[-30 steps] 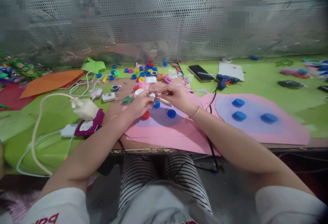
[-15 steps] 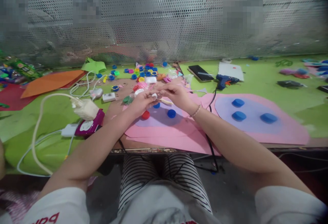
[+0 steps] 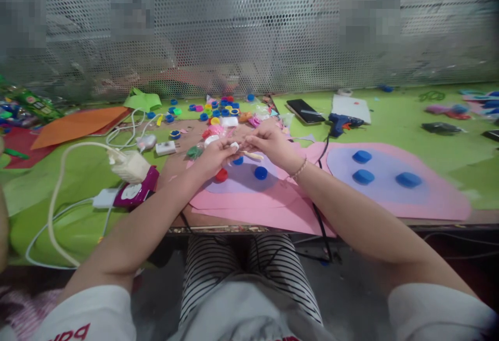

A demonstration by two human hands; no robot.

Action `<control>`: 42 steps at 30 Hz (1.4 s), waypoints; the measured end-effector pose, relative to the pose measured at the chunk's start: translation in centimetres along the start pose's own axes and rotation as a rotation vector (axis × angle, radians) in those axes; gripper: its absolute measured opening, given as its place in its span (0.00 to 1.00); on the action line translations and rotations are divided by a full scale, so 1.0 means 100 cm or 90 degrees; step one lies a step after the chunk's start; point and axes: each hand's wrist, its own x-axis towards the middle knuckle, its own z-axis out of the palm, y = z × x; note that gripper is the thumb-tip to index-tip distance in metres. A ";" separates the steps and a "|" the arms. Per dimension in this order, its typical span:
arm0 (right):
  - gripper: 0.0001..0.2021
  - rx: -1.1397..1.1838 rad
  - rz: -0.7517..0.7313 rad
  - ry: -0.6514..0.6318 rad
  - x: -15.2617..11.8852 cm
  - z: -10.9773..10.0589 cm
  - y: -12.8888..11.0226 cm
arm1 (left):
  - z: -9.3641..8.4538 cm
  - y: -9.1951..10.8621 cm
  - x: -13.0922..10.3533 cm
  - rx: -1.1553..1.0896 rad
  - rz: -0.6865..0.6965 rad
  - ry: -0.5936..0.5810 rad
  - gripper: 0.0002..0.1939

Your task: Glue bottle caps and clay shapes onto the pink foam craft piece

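Note:
My left hand (image 3: 217, 157) pinches a small white piece (image 3: 234, 146) above a pink sheet with a purple shape (image 3: 249, 185) on it. From that piece a cream-coloured strip (image 3: 253, 155) sticks out to the right. Close beside it, my right hand (image 3: 268, 143) has its fingertips pressed together; whatever they hold is too small to name. Below the hands lie a red cap (image 3: 221, 175) and a blue cap (image 3: 261, 173), with another blue cap partly hidden by the fingers. A second pink sheet (image 3: 448, 203) at the right bears three blue caps (image 3: 363, 176).
Many coloured caps (image 3: 224, 113) lie behind my hands. A phone (image 3: 305, 111) and a blue glue gun (image 3: 345, 121) are at the back right. Chargers with cables (image 3: 132, 166) and a purple power strip (image 3: 136, 190) stand at the left. A black cable crosses the table edge.
My right hand has shifted slightly, its fingers now a little farther right of the white piece. My left hand stays in place. A green object now shows on the red sheet at the far left.

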 end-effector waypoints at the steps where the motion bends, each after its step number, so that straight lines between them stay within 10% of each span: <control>1: 0.11 0.020 0.017 -0.022 -0.001 0.001 0.000 | 0.000 0.000 0.000 -0.004 0.003 -0.005 0.08; 42: 0.09 0.221 0.099 0.047 0.005 -0.008 0.010 | -0.005 -0.005 0.002 0.009 -0.026 -0.005 0.06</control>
